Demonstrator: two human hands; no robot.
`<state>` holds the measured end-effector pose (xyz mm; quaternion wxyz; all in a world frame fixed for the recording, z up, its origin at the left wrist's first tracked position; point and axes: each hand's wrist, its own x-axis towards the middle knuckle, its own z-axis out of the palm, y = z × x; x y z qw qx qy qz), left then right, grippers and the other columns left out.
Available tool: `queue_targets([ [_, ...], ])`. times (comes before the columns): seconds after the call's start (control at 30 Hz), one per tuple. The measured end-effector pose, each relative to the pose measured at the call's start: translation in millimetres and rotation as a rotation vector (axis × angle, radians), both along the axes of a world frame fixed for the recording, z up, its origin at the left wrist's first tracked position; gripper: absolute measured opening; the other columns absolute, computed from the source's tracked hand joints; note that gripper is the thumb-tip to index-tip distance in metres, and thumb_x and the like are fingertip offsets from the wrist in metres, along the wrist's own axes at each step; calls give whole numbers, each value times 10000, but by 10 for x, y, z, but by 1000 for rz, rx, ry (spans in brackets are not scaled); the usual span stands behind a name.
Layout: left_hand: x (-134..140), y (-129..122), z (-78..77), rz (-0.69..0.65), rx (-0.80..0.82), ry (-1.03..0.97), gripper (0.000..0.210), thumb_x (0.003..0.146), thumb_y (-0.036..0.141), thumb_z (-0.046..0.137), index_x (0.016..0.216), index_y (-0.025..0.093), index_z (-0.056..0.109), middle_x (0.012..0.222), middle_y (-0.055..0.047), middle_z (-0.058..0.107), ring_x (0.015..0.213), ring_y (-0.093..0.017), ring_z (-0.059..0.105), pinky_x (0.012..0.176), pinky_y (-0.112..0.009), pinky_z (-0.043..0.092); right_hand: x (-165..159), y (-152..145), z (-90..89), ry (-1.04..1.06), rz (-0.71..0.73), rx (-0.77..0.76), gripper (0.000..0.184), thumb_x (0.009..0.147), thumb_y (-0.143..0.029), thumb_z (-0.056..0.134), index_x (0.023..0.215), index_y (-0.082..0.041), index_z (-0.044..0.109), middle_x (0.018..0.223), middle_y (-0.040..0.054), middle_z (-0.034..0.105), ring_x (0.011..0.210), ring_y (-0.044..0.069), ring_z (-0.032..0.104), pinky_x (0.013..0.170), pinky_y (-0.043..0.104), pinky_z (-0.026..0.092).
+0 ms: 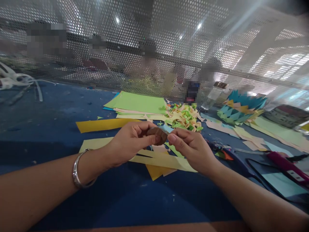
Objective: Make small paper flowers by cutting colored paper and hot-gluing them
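Observation:
My left hand point(130, 140), with a silver bangle at its wrist, is closed around a small brown roll point(164, 137) that looks like tape. Thumb and forefinger of my right hand point(191, 146) pinch at the roll's right edge; exactly what lies between those fingertips is hidden. A light blue scrap point(167, 128) shows just above the roll, by the right fingertips. Below both hands lie pale yellow paper strips point(166, 159) and a darker yellow piece point(154, 172). To the left is a long yellow strip point(96, 125).
Behind my hands are a stack of green paper point(142, 103) and a heap of folded paper pieces point(185, 117). Rightward stand a glass bottle point(212, 96) and a blue folded-paper ring point(243, 108), with a purple power strip point(287, 166) and cables nearer. A perforated metal screen point(135, 42) borders the blue table.

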<state>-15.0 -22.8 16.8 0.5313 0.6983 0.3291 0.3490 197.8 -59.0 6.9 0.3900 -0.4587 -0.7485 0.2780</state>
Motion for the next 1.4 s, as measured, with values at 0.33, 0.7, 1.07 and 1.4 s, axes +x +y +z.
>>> queue_targets([
  [0.33, 7, 9, -31, -62, -49, -99, 135, 866, 278, 714, 951, 172, 716, 932, -28, 720, 881, -141, 648, 855, -298, 502, 13, 1, 1, 4, 3, 4, 473, 992, -571, 495, 713, -190, 523, 573, -67, 308, 511, 73, 286, 471, 257, 216],
  [0.7, -13, 29, -35, -69, -70, -85, 130, 856, 283, 715, 931, 177, 724, 916, -31, 704, 899, -158, 636, 861, -295, 496, 25, 4, 4, -3, 12, 33, 460, 1011, -495, 503, 666, -192, 478, 577, -62, 328, 511, 68, 300, 476, 255, 236],
  [1.07, -41, 59, -41, -94, -57, 15, 193, 885, 331, 669, 993, 173, 690, 964, -39, 706, 925, -163, 651, 899, -311, 485, 54, 16, 3, 42, -20, 13, 469, 994, -530, 518, 666, -196, 495, 565, -63, 321, 487, 70, 278, 441, 252, 210],
  [1.4, 0, -131, -13, -366, -16, 219, 295, 872, 239, 650, 1158, 197, 588, 870, -7, 690, 747, -128, 614, 711, -258, 466, 175, 118, -35, 247, -156, 11, 453, 930, -594, 593, 709, -213, 493, 586, -73, 259, 485, 81, 214, 434, 270, 163],
])
